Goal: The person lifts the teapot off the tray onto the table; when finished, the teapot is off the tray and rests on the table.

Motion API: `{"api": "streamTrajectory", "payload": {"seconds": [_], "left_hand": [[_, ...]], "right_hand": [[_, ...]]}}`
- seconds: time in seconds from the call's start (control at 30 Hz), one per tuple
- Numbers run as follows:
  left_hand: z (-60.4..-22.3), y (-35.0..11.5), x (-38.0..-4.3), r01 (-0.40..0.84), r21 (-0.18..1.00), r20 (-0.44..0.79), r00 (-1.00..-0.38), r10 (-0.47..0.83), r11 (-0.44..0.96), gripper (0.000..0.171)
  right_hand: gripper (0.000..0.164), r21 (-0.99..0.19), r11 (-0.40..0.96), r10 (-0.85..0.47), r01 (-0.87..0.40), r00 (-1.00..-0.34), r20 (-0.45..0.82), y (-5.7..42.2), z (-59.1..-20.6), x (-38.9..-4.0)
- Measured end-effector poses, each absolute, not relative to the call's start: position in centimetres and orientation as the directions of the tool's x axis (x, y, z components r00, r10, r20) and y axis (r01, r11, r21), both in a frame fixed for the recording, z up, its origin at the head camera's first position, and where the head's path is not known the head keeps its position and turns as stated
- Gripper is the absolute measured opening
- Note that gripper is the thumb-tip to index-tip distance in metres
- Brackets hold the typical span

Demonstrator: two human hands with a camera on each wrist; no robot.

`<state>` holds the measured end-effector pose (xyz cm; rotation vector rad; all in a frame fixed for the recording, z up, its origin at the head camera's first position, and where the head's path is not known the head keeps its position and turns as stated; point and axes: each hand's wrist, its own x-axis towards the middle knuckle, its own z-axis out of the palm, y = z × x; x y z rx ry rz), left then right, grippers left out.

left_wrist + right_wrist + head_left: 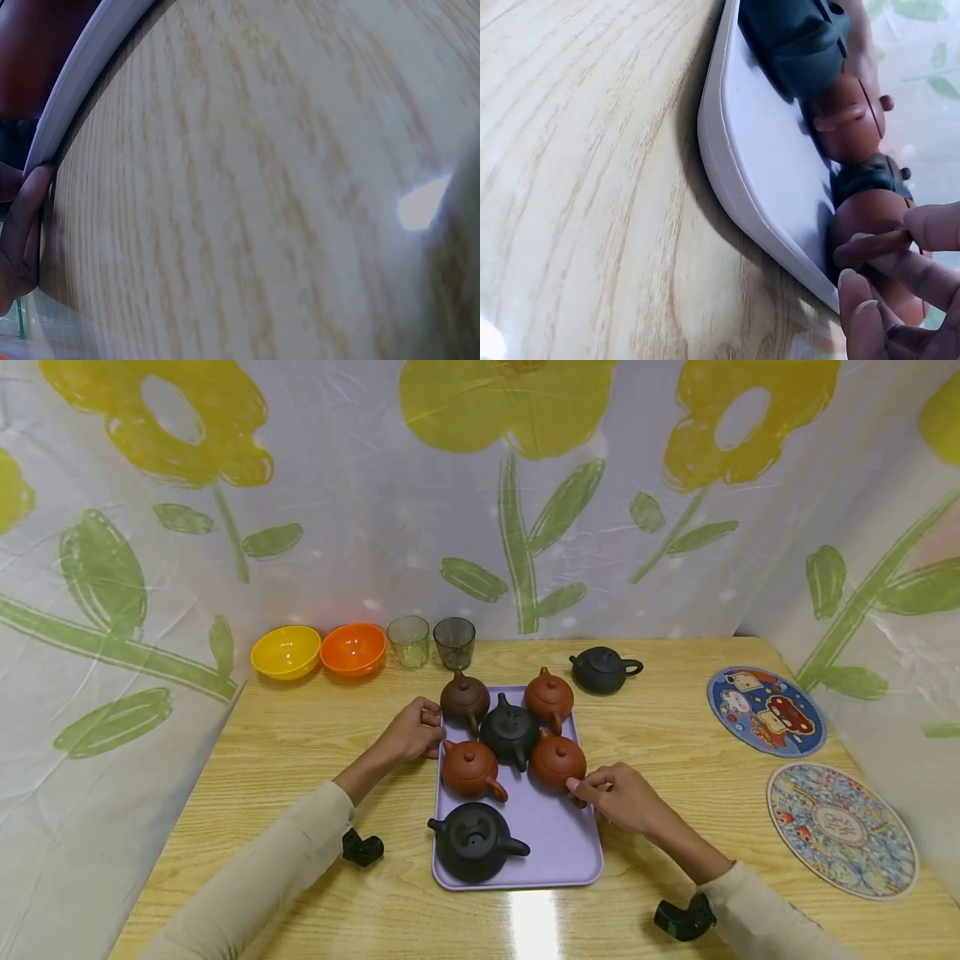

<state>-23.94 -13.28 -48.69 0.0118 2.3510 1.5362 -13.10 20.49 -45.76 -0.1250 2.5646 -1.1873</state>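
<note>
My right hand [622, 797] pinches the handle of a reddish-brown teapot [557, 763], which sits at the right side of a lilac tray [551, 843]. In the right wrist view, the thumb and fingers close around that handle [874, 246]. At the tray's left edge, my left hand [411, 731] holds the rim beside a dark brown teapot [463, 697]; a fingertip touches the rim in the left wrist view. Also on the tray are a black teapot [508, 735], two reddish-brown teapots [468, 768] [549, 695] and a wide black teapot [472, 843] near the front.
Behind the tray, a small black teapot [600, 671] stands at the right. A yellow bowl [287, 653], an orange bowl [354, 651] and two glasses [409, 643] [454, 645] line the back left. Two round mats [767, 710] [842, 831] lie at the right.
</note>
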Motion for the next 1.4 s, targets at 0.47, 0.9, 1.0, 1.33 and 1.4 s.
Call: {"api": "streamTrajectory", "payload": {"seconds": [0.47, 0.9, 1.0, 1.33, 1.4], "left_hand": [[-48.7, -13.2, -23.9, -0.164, 0.889, -0.262, -0.948, 0.18, 0.428, 0.043], [-48.7, -13.2, -23.9, -0.164, 0.887, -0.264, -0.947, 0.183, 0.431, 0.043], [-48.6, -13.2, -23.9, -0.166, 0.887, -0.266, -0.947, 0.182, 0.43, 0.043], [-48.6, -13.3, -23.9, -0.167, 0.888, -0.267, -0.946, 0.185, 0.428, 0.043], [-48.6, -13.3, -24.0, -0.163, 0.889, -0.263, -0.946, 0.187, 0.427, 0.044]], "right_hand": [[0.033, -0.744, 0.668, -0.245, 0.03, -0.935, -0.257, 20.4, -44.9, -13.3], [0.042, -0.821, 0.562, -0.221, 0.103, -0.938, -0.268, 20.7, -44.7, -13.1], [0.041, -0.846, 0.521, -0.231, 0.114, -0.935, -0.268, 20.8, -44.6, -13.1], [0.04, -0.856, 0.503, -0.253, 0.119, -0.927, -0.278, 21.8, -44.5, -13.1], [0.039, -0.856, 0.504, -0.253, 0.119, -0.927, -0.277, 22.1, -44.4, -13.2]]}}
